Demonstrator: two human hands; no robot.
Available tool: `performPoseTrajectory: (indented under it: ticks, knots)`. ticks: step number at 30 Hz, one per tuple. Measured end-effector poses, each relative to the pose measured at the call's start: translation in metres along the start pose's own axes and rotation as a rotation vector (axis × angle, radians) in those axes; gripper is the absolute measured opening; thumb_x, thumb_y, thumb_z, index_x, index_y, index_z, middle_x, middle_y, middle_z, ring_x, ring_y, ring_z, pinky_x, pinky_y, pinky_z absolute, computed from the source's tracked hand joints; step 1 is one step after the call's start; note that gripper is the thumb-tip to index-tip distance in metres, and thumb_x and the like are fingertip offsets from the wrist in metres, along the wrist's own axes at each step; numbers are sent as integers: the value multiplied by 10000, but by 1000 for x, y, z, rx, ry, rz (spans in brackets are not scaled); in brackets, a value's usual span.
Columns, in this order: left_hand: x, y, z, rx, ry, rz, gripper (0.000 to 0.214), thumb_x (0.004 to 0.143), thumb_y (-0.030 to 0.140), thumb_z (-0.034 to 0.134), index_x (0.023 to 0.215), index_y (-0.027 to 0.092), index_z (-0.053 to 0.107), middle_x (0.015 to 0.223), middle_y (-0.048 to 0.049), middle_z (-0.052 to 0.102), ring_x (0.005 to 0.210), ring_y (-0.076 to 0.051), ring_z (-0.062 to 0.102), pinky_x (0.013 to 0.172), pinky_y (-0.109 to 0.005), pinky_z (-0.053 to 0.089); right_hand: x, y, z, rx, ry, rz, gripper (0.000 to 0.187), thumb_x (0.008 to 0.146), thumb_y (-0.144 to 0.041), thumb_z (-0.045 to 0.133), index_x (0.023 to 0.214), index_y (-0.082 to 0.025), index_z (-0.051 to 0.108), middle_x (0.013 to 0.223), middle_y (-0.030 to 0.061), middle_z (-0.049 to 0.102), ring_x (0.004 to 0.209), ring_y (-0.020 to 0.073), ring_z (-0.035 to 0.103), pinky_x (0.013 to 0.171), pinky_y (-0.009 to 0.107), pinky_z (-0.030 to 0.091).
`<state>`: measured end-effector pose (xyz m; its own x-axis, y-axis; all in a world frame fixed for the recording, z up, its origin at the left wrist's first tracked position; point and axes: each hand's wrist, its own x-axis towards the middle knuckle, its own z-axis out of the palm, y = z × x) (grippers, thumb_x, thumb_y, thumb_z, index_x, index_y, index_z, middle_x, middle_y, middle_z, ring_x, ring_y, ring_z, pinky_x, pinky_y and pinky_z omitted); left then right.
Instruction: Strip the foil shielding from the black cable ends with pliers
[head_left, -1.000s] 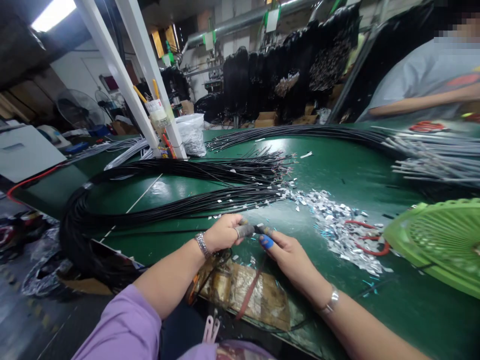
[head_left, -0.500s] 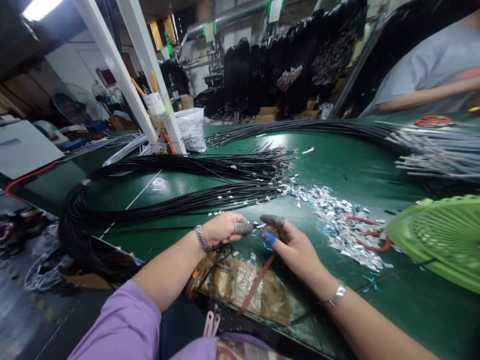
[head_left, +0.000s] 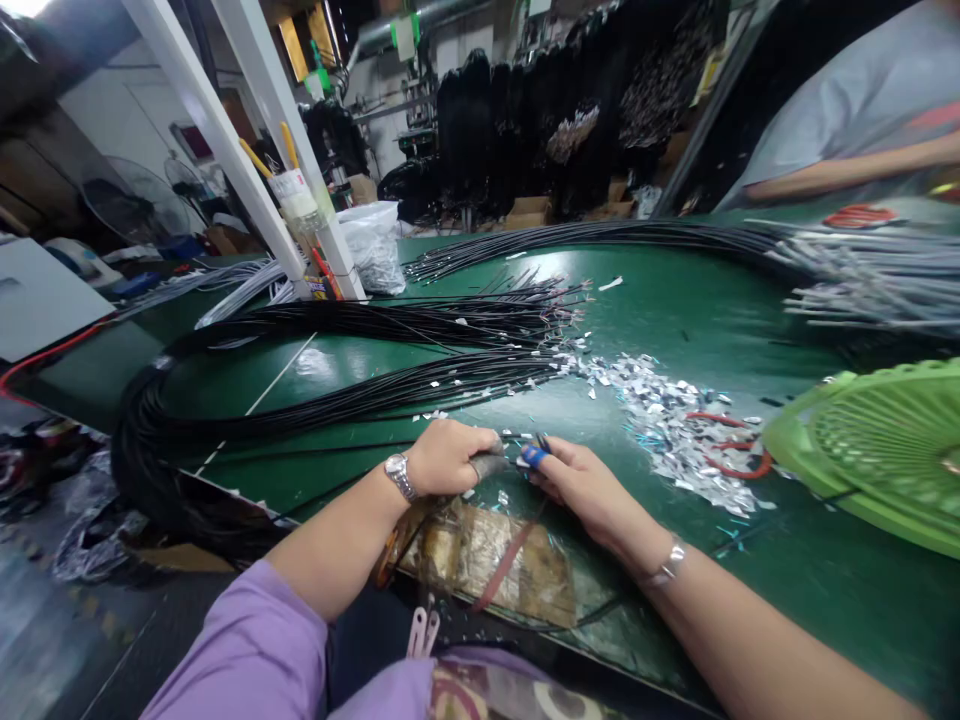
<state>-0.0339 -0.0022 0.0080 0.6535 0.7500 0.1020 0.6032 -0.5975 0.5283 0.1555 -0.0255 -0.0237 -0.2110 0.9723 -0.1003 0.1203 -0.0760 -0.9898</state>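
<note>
My left hand (head_left: 454,458), a watch at its wrist, is closed around a thin black cable close to its end. Just right of it, my right hand (head_left: 574,478) has its fingers pinched at that cable's stripped end; blue tape wraps the thumb. The tips are small and partly hidden between the fingers. Both hands are above a taped cardboard piece (head_left: 487,565) with a reddish strap (head_left: 511,565) across it. Behind them a bundle of black cables (head_left: 360,395) curves in from the left, its ends beside foil scraps (head_left: 660,410).
Red-handled cutters (head_left: 739,468) lie in the scraps. A green fan (head_left: 870,450) stands at the right. Another black bundle (head_left: 390,322) and grey cables (head_left: 870,290) lie farther back. White posts (head_left: 262,130) rise at left. A co-worker's arm (head_left: 847,172) shows at upper right.
My left hand has turned, its back now more upward. My right fingers have closed in on the cable's end. The whole view has shifted slightly.
</note>
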Motion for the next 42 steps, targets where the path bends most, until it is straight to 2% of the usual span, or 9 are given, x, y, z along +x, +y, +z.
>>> performPoseTrajectory:
  ticks: [4, 8, 14, 17, 22, 27, 35, 39, 42]
  knots:
    - [4, -5, 4, -433, -47, -178, 266, 827, 384, 530, 686, 159, 529, 484, 43, 481, 443, -80, 425, 480, -192, 332, -2, 0, -5, -10, 112, -235, 280, 759, -483, 608, 858, -221, 594, 626, -17, 540, 546, 149, 483, 511, 268, 406]
    - [6, -3, 5, -629, -71, -261, 292, 791, 407, 579, 667, 155, 502, 448, 62, 446, 401, -58, 375, 447, -182, 325, -7, 2, -5, -195, 154, -437, 312, 755, -307, 612, 1059, -241, 603, 708, 4, 605, 591, 170, 547, 579, 302, 470]
    - [6, 0, 3, -676, -138, -360, 290, 779, 432, 588, 718, 157, 520, 493, 54, 514, 355, -48, 380, 391, -174, 287, -4, 6, 0, -92, 174, -372, 280, 728, -275, 611, 1003, -236, 577, 810, 38, 677, 696, 192, 629, 667, 324, 510]
    - [5, 0, 6, -570, -49, -307, 248, 789, 388, 584, 722, 152, 551, 512, 43, 529, 397, -60, 427, 432, -183, 322, -2, 2, 2, 63, 159, -249, 325, 654, -292, 660, 955, -228, 555, 723, 10, 639, 638, 170, 591, 609, 297, 490]
    - [1, 6, 11, 65, 210, -120, 123, 777, 266, 569, 743, 169, 637, 628, -11, 621, 596, -133, 560, 567, -231, 374, -3, -7, 9, 277, 153, -7, 419, 541, -310, 713, 910, -215, 537, 631, -38, 559, 533, 132, 484, 413, 221, 367]
    - [2, 6, 10, 419, 181, -226, 110, 740, 222, 561, 790, 188, 653, 735, -47, 673, 668, -177, 606, 584, -254, 391, -10, -13, 11, 337, 150, 69, 394, 496, -309, 749, 799, -210, 518, 595, -56, 532, 455, 87, 400, 374, 198, 291]
    - [5, -1, 8, 74, 241, -252, 152, 806, 293, 560, 749, 174, 634, 641, -1, 636, 569, -118, 540, 550, -221, 359, -2, -8, -5, 389, 310, 24, 344, 612, -467, 737, 710, -211, 530, 489, -75, 462, 386, 65, 317, 356, 200, 218]
    - [4, 1, 10, 50, 246, -238, 156, 808, 297, 563, 743, 171, 629, 646, -3, 644, 570, -115, 548, 547, -217, 354, -1, -5, -2, 303, 269, -18, 403, 569, -450, 788, 835, -205, 608, 666, -7, 628, 520, 119, 505, 420, 225, 342]
    - [1, 3, 11, 220, 265, -189, 160, 813, 295, 542, 768, 183, 647, 676, -21, 667, 618, -146, 589, 563, -242, 358, -2, -4, 3, 300, 252, -31, 474, 532, -451, 818, 877, -215, 594, 794, 36, 690, 710, 192, 618, 573, 275, 459]
